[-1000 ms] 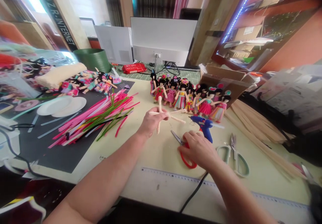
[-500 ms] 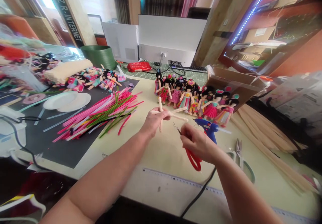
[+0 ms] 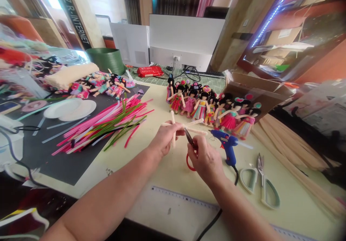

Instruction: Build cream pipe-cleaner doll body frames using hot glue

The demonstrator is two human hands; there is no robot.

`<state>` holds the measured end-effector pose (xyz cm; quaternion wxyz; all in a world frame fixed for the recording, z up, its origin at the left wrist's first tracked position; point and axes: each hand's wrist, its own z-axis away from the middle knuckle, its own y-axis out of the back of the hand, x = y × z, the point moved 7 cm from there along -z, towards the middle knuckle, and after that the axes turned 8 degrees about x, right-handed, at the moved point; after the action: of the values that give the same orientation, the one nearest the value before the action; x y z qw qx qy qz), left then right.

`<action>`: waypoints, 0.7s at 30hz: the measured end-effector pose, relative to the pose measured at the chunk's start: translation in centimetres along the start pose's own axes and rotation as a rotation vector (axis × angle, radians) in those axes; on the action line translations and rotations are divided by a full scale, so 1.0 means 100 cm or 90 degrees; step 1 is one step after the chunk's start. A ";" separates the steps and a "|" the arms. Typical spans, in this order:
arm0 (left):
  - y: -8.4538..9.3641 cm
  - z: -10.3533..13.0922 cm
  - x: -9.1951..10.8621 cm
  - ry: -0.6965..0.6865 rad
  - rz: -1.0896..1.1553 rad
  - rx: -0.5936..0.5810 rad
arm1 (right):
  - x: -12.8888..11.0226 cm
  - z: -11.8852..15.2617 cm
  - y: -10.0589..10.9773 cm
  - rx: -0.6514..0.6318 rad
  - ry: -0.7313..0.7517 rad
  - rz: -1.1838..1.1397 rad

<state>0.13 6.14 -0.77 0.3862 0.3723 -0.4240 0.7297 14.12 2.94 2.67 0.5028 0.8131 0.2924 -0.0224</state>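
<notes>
My left hand (image 3: 166,137) pinches a cream, fuzzy stick figure (image 3: 173,118) made of crossed stems, whose ends stick out up, down and to the right. My right hand (image 3: 207,158) is closed round small scissors with red handles (image 3: 190,162). Their dark blades point up and left and meet the figure beside my left fingertips. Whether the blades are parted cannot be made out. Behind my hands stands a group of small dolls (image 3: 200,107) with black hair and bright dresses.
A blue glue gun (image 3: 228,147) and larger scissors (image 3: 260,169) lie to the right, near beige strips (image 3: 292,143). Pink and green stems (image 3: 100,125) are piled at left by white plates (image 3: 78,109). A ruler (image 3: 183,197) lies in front, a cardboard box (image 3: 256,89) behind.
My right hand has brought the scissors left and up against the figure, from a small gap away. The red handles have swung leftward under my hand. The view has shifted slightly.
</notes>
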 end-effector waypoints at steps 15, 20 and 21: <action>-0.007 0.004 0.004 -0.026 0.018 -0.036 | 0.001 0.000 0.000 0.000 -0.008 0.017; -0.008 0.006 0.010 -0.107 0.027 -0.055 | 0.003 -0.001 0.001 0.001 -0.019 0.011; -0.008 0.006 0.010 -0.120 0.023 -0.057 | 0.003 -0.001 0.001 0.002 -0.020 0.007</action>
<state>0.55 6.10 0.61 0.3476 0.4140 -0.4970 0.6788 14.44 3.11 2.69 0.5065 0.8150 0.2796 -0.0327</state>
